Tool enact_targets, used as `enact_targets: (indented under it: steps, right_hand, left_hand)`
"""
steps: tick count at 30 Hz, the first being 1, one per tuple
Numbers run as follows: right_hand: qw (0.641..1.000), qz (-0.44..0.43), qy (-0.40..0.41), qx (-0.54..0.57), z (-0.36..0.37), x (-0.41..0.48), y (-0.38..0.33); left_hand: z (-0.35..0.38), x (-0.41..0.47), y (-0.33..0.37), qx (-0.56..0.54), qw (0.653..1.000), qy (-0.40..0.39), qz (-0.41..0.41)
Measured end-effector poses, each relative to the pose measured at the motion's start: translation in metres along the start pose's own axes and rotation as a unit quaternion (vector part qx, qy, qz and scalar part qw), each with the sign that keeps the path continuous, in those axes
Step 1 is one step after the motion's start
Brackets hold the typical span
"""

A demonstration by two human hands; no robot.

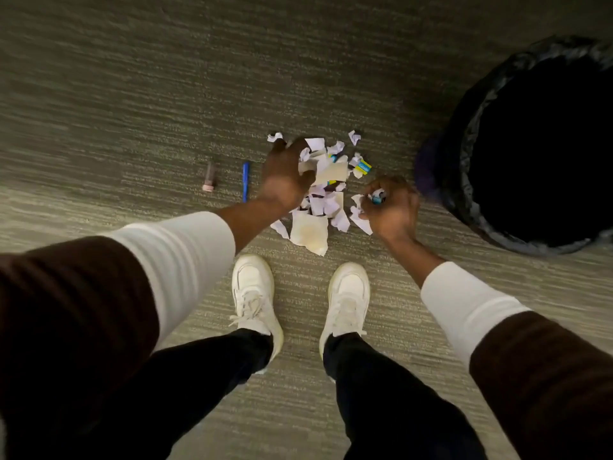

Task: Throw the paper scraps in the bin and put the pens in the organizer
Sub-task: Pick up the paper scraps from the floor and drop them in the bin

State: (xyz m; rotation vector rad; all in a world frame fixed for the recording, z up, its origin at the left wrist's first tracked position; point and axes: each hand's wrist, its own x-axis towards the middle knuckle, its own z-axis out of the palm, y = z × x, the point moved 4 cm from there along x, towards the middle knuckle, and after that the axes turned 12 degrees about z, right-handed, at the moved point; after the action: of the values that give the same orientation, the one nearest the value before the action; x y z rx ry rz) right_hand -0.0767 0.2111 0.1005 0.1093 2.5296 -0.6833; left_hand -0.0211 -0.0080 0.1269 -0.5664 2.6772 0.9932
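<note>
Judging from how things lie, only the gathering of scraps is under way. Most of the torn paper scraps (315, 200) are heaped on the carpet (132, 94) just ahead of the white shoes (253, 293). The left hand (285, 174) is laid over the heap's left side, fingers curled into the paper; whether anything is gripped cannot be told. The right hand (391, 207) is closed around a few scraps at the heap's right side. The bin (464, 161), lined with a black bag, stands near on the right. A blue pen (245, 182) and a capped marker (210, 175) lie untouched to the left. No organizer is seen.
</note>
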Motion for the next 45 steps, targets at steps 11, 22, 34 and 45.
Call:
enact_targets:
  steps: [11,22,34,45]
  right_hand:
    - [0.986,0.001,0.156,0.058,-0.166,-0.051,-0.045]
    - [0.953,0.198,0.183,0.139,-0.221,-0.007,0.036]
    - [0.971,0.081,0.2,0.101,-0.22,-0.048,0.026]
    - [0.995,-0.043,-0.084,-0.013,-0.067,-0.068,-0.008]
  left_hand:
    - [-0.042,-0.023,0.18,-0.16,0.984,0.076,0.024]
    - [0.024,0.004,0.271,-0.148,0.985,0.025,0.089]
    - [0.033,-0.016,0.264,-0.104,0.978,-0.078,0.166]
    - [0.017,-0.056,0.051,0.046,0.998,-0.019,-0.026]
